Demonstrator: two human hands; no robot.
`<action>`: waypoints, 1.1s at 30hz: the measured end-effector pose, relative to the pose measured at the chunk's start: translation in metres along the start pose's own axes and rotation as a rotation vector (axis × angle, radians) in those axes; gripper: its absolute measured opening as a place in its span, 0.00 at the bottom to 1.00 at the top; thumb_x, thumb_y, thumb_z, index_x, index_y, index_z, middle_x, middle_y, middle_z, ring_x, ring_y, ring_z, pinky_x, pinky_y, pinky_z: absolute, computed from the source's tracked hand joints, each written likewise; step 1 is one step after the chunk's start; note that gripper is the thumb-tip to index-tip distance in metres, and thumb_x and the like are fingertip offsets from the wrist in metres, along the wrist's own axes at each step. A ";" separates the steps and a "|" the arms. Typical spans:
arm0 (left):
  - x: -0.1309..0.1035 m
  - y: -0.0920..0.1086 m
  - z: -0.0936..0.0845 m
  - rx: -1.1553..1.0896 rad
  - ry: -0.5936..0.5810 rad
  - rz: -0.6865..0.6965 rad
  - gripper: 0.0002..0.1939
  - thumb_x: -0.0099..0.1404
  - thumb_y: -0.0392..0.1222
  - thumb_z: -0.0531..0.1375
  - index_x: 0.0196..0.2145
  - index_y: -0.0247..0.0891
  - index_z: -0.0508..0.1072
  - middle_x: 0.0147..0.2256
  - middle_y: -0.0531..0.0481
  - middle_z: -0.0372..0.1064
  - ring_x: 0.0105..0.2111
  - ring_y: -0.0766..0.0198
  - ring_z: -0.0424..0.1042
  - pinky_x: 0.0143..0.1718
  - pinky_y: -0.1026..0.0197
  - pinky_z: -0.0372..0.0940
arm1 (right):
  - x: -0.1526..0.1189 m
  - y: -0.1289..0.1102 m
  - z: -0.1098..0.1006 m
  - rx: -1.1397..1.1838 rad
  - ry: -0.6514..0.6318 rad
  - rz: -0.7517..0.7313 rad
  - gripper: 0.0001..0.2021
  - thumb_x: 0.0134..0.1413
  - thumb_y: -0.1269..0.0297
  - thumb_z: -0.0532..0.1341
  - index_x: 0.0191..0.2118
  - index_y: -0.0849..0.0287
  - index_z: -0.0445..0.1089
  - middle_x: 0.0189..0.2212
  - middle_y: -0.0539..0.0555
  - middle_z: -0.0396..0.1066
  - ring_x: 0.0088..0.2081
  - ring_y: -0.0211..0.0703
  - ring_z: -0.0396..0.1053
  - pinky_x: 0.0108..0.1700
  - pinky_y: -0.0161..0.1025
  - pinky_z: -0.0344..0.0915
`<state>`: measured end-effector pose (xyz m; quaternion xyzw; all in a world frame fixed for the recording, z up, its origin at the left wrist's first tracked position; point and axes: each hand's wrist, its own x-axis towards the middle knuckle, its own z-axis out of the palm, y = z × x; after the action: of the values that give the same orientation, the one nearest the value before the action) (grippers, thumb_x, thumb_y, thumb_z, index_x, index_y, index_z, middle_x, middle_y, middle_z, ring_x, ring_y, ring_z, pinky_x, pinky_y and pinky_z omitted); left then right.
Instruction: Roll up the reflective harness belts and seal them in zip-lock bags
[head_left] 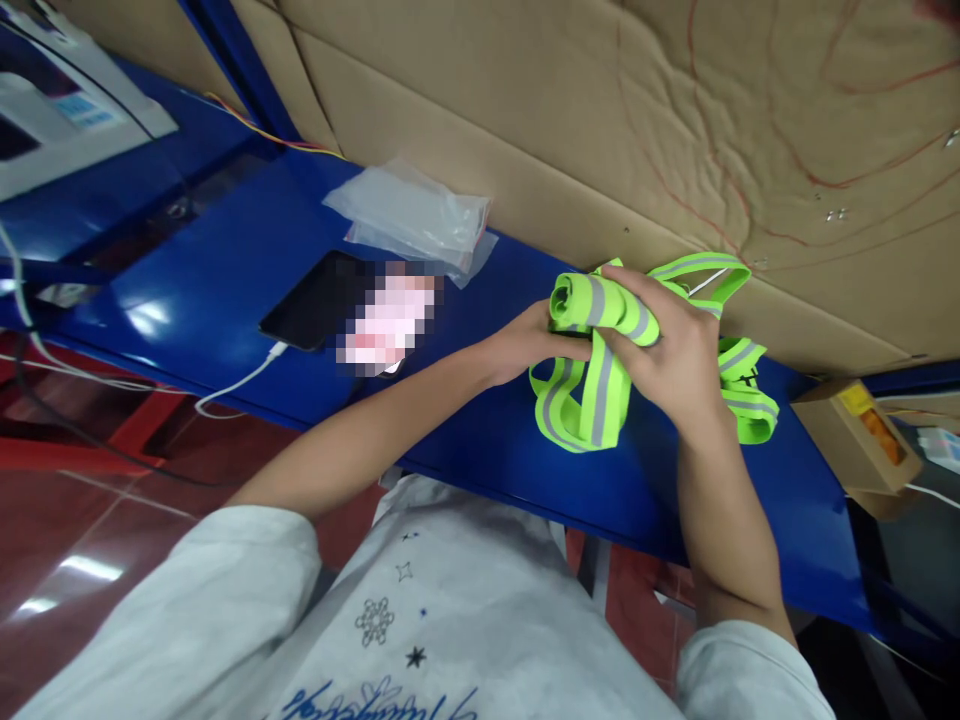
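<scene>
A bright yellow-green reflective strap (600, 300) with a grey stripe is partly rolled up between my hands. My right hand (667, 350) closes round the roll from above and the right. Reaching in from the left, my left hand (547, 335) is under and behind the roll, its fingers mostly hidden by the strap. A loop of the strap (581, 410) hangs below the roll over the blue table. More yellow-green strap (750, 410) lies to the right of my right wrist, with a small black part on it. Another loop (705, 275) rests against the cardboard behind.
The blue table (480, 440) runs along a cardboard wall (525, 150). Clear plastic bags (416, 215) lie at the back. A black phone (315, 305) and a blurred-out device (390, 320) lie left, near a white cable (240, 385). A small cardboard box (855, 435) stands right.
</scene>
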<state>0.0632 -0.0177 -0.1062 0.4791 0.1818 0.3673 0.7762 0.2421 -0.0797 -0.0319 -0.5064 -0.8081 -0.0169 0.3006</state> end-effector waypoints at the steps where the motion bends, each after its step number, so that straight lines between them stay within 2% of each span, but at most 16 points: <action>1: 0.000 0.003 -0.001 -0.078 -0.072 -0.060 0.26 0.47 0.43 0.81 0.44 0.36 0.82 0.44 0.45 0.83 0.46 0.52 0.82 0.54 0.50 0.74 | -0.001 0.003 0.000 -0.023 0.015 0.006 0.26 0.63 0.64 0.65 0.66 0.52 0.72 0.62 0.54 0.77 0.62 0.57 0.76 0.67 0.55 0.73; 2: -0.001 0.005 -0.003 -0.151 -0.128 -0.112 0.27 0.47 0.45 0.81 0.44 0.36 0.82 0.43 0.45 0.84 0.44 0.54 0.82 0.53 0.51 0.74 | -0.001 0.006 0.001 -0.043 0.032 0.007 0.26 0.63 0.65 0.65 0.66 0.52 0.72 0.62 0.54 0.77 0.63 0.57 0.76 0.67 0.54 0.73; 4: -0.001 0.008 -0.005 -0.239 -0.166 -0.177 0.27 0.49 0.48 0.82 0.44 0.36 0.82 0.41 0.45 0.84 0.42 0.56 0.83 0.53 0.52 0.74 | -0.002 0.011 0.002 -0.059 0.054 -0.005 0.26 0.63 0.67 0.65 0.66 0.52 0.73 0.63 0.55 0.76 0.64 0.56 0.75 0.68 0.53 0.72; 6: -0.002 0.010 -0.005 -0.243 -0.128 -0.191 0.26 0.50 0.47 0.82 0.44 0.36 0.82 0.41 0.45 0.84 0.42 0.57 0.83 0.54 0.52 0.74 | -0.003 0.014 0.004 -0.047 0.058 -0.029 0.27 0.63 0.69 0.64 0.67 0.53 0.72 0.64 0.55 0.75 0.65 0.55 0.74 0.70 0.52 0.71; 9: -0.002 0.008 -0.003 -0.220 -0.072 -0.162 0.25 0.52 0.45 0.82 0.45 0.36 0.82 0.44 0.45 0.84 0.43 0.57 0.83 0.57 0.50 0.74 | -0.003 0.015 0.010 -0.058 0.039 -0.041 0.30 0.60 0.71 0.63 0.68 0.53 0.70 0.64 0.56 0.74 0.69 0.58 0.69 0.73 0.57 0.66; 11: -0.001 0.003 -0.001 -0.222 -0.074 -0.133 0.27 0.51 0.46 0.82 0.46 0.37 0.82 0.46 0.45 0.83 0.46 0.54 0.83 0.58 0.49 0.74 | -0.003 0.014 0.015 -0.103 0.018 -0.018 0.32 0.58 0.73 0.61 0.69 0.53 0.70 0.66 0.57 0.72 0.71 0.60 0.67 0.73 0.60 0.65; 15: 0.001 -0.010 0.002 -0.190 -0.064 -0.109 0.31 0.46 0.44 0.83 0.47 0.38 0.81 0.47 0.44 0.83 0.49 0.48 0.83 0.58 0.44 0.74 | -0.003 0.009 0.022 -0.146 -0.009 0.048 0.33 0.56 0.73 0.60 0.68 0.51 0.70 0.67 0.58 0.71 0.69 0.60 0.69 0.70 0.61 0.68; 19: 0.002 -0.021 0.006 -0.195 0.027 -0.102 0.29 0.43 0.36 0.82 0.43 0.36 0.81 0.43 0.46 0.83 0.46 0.51 0.83 0.58 0.45 0.74 | -0.004 0.006 0.029 -0.068 0.038 0.089 0.30 0.59 0.68 0.61 0.67 0.51 0.70 0.64 0.57 0.74 0.66 0.57 0.72 0.70 0.59 0.69; 22: 0.002 -0.026 0.008 -0.290 0.083 -0.175 0.24 0.42 0.34 0.80 0.38 0.36 0.81 0.40 0.45 0.84 0.42 0.50 0.84 0.54 0.47 0.76 | -0.006 0.000 0.038 -0.054 0.086 0.118 0.28 0.61 0.66 0.61 0.66 0.52 0.71 0.63 0.57 0.75 0.65 0.57 0.73 0.69 0.59 0.70; 25: 0.002 -0.028 0.008 -0.333 0.105 -0.216 0.21 0.42 0.33 0.78 0.36 0.36 0.81 0.39 0.44 0.84 0.39 0.51 0.83 0.51 0.46 0.77 | -0.007 -0.005 0.041 -0.082 0.067 0.135 0.28 0.60 0.66 0.61 0.67 0.51 0.71 0.63 0.57 0.75 0.65 0.58 0.73 0.68 0.59 0.70; 29: 0.003 -0.027 0.005 -0.178 0.170 -0.148 0.23 0.44 0.32 0.77 0.40 0.35 0.82 0.41 0.45 0.84 0.42 0.52 0.83 0.54 0.47 0.75 | -0.004 -0.001 0.029 -0.097 0.004 0.112 0.28 0.62 0.65 0.62 0.67 0.51 0.71 0.64 0.56 0.75 0.66 0.62 0.72 0.68 0.62 0.68; 33: 0.006 -0.023 0.002 0.040 0.234 -0.099 0.24 0.46 0.36 0.79 0.42 0.36 0.82 0.42 0.46 0.83 0.46 0.51 0.82 0.58 0.45 0.72 | -0.002 0.008 0.017 -0.010 0.010 0.050 0.27 0.65 0.62 0.62 0.68 0.51 0.70 0.65 0.56 0.74 0.66 0.59 0.72 0.70 0.58 0.68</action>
<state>0.0779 -0.0207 -0.1247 0.4387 0.3017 0.3783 0.7572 0.2413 -0.0722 -0.0492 -0.5279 -0.7935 -0.0159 0.3024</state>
